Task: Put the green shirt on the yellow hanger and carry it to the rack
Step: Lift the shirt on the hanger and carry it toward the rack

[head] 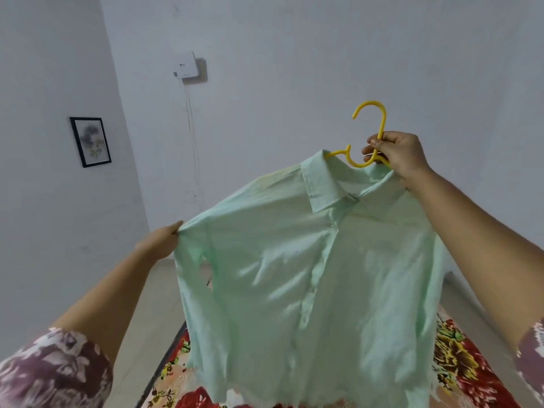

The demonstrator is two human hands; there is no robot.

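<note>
Right hand (397, 154) grips yellow hanger (371, 134); left hand (160, 241) pinches green shirt (309, 275).

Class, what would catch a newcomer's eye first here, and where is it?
A pale green shirt fills the middle, held up over a flowered bedspread. The right hand grips a yellow hanger at the collar, upper right; the left hand pinches the shirt's left edge.

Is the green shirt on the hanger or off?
On: yellow hanger arms vanish under the green shirt collar, right hand gripping its neck.
</note>
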